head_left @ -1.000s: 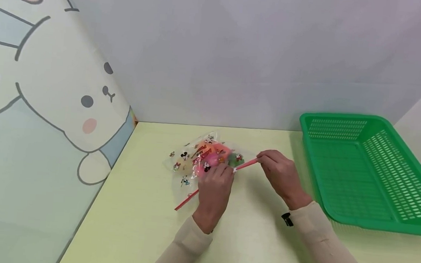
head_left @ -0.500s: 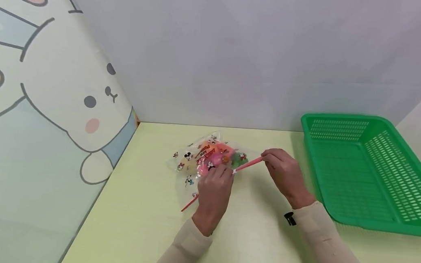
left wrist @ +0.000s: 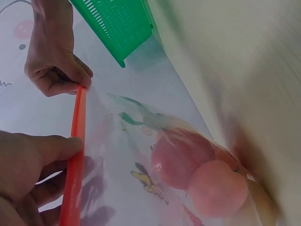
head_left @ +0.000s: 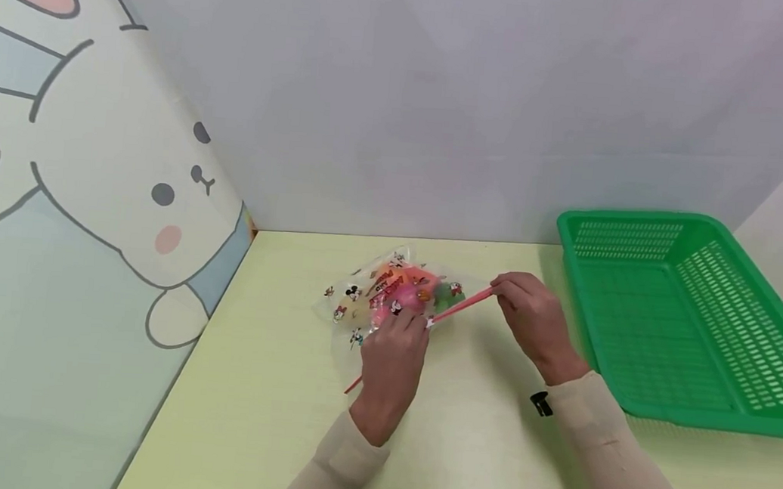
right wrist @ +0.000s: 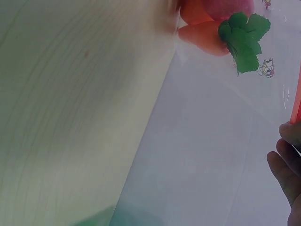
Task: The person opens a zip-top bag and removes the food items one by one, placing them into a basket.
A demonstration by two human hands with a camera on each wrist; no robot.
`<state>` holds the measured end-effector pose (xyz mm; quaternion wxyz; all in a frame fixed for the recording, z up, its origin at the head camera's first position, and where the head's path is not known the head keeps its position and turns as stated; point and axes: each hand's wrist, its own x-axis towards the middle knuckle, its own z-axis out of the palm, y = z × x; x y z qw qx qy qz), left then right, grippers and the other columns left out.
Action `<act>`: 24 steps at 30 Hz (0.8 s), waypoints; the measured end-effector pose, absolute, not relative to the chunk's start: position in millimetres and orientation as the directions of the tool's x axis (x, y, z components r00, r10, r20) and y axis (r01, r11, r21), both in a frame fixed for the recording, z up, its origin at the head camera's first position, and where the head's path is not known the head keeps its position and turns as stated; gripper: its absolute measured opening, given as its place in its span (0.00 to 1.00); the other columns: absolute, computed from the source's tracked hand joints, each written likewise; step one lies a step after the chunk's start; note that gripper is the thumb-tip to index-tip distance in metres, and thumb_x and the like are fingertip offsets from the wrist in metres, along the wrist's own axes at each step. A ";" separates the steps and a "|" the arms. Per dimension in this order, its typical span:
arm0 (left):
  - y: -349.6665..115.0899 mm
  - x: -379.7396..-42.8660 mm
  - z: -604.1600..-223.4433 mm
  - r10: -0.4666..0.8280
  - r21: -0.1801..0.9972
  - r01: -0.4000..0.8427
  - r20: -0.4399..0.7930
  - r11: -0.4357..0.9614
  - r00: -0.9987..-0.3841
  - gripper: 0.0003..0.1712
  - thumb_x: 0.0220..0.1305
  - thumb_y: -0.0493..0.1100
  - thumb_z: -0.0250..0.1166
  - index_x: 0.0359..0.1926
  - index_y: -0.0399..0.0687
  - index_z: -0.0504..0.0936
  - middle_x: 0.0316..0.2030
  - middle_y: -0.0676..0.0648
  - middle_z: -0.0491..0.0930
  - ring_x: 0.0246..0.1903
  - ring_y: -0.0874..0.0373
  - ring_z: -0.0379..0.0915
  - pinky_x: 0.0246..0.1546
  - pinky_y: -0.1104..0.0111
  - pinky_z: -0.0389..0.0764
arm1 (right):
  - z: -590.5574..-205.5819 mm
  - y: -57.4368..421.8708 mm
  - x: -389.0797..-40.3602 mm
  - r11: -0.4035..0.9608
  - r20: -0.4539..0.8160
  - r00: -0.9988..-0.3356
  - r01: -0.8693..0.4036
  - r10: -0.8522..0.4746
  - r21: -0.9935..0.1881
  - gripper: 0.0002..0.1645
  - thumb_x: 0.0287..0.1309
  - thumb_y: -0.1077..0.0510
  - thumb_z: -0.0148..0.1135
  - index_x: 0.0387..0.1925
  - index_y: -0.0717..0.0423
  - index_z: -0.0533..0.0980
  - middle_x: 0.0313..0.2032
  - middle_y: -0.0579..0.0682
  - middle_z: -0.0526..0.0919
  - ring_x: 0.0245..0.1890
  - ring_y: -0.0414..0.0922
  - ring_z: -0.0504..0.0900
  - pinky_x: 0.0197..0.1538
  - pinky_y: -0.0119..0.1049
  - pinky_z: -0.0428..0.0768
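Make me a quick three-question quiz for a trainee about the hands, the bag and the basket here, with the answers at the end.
1. True or false: in the head view, the green basket stands to the left of the clear bag.
2. Fill in the blank: the leaves in the bag are ____ in colour.
3. What do the left hand and the right hand both hold? A, the basket; B, the leaves; C, the bag's red strip.

Key: 1, false, it stands to the right; 2, green; 3, C.
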<state>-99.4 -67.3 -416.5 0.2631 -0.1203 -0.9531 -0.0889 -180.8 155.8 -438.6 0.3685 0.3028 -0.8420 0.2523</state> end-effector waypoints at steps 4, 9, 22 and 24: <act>-70.4 -97.0 -415.7 0.177 0.111 0.273 0.525 0.956 -0.832 0.14 0.60 0.46 0.81 0.45 0.47 0.93 0.40 0.50 0.90 0.31 0.58 0.85 0.31 0.67 0.88 | -438.4 156.1 -181.4 0.698 0.770 -0.557 -0.684 -0.311 -0.213 0.18 0.39 0.81 0.80 0.35 0.67 0.86 0.36 0.60 0.89 0.39 0.56 0.88 0.44 0.53 0.89; -72.6 -94.5 -415.3 0.168 0.109 0.261 0.522 0.959 -0.836 0.15 0.59 0.47 0.82 0.45 0.47 0.93 0.40 0.50 0.91 0.33 0.56 0.87 0.32 0.65 0.89 | -438.4 155.5 -182.6 0.715 0.763 -0.576 -0.662 -0.294 -0.225 0.18 0.40 0.80 0.81 0.35 0.67 0.86 0.36 0.59 0.89 0.38 0.56 0.88 0.44 0.52 0.89; -77.5 -94.7 -417.7 0.196 0.069 0.278 0.553 0.958 -0.810 0.13 0.59 0.45 0.82 0.45 0.49 0.93 0.38 0.50 0.90 0.35 0.56 0.87 0.30 0.65 0.89 | -438.1 161.4 -184.4 0.744 0.750 -0.645 -0.572 -0.148 -0.345 0.12 0.50 0.80 0.74 0.34 0.67 0.85 0.34 0.61 0.89 0.37 0.58 0.87 0.43 0.55 0.88; -78.0 -95.2 -417.3 0.200 0.067 0.282 0.552 0.957 -0.810 0.12 0.59 0.45 0.82 0.44 0.49 0.94 0.38 0.51 0.90 0.35 0.56 0.87 0.30 0.65 0.88 | -437.0 162.0 -183.9 0.749 0.743 -0.657 -0.554 -0.125 -0.364 0.11 0.52 0.80 0.73 0.34 0.67 0.84 0.34 0.61 0.89 0.37 0.58 0.87 0.43 0.56 0.88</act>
